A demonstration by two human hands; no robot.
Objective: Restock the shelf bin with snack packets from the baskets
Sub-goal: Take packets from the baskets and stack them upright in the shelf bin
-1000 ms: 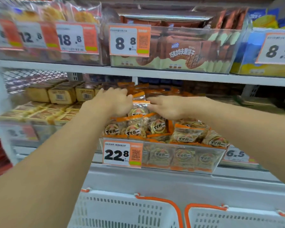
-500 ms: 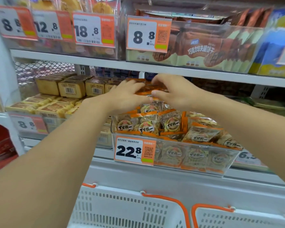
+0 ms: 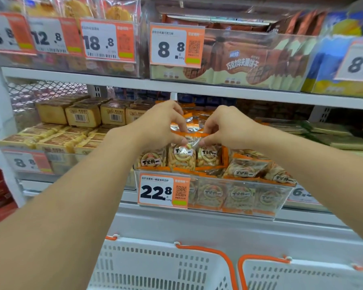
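We had both hands, left hand (image 3: 159, 124) and right hand (image 3: 224, 126), pinching the top edge of one snack packet (image 3: 181, 155), standing it upright in the clear shelf bin (image 3: 239, 197) above the baskets (image 3: 155, 264), label forward.

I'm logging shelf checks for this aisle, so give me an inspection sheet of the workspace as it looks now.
Surface: white metal shelf carrying the clear plastic shelf bin.
Job's things: orange-edged clear snack packets fill the bin; two white perforated baskets with orange handles below, contents hidden.
Clutter: nothing seen.
Grippers: left hand and right hand pinch one packet top.
Cables: nothing seen.
Surroundings: orange-and-white price tag reading 22.8; yellow boxed cakes to the left.
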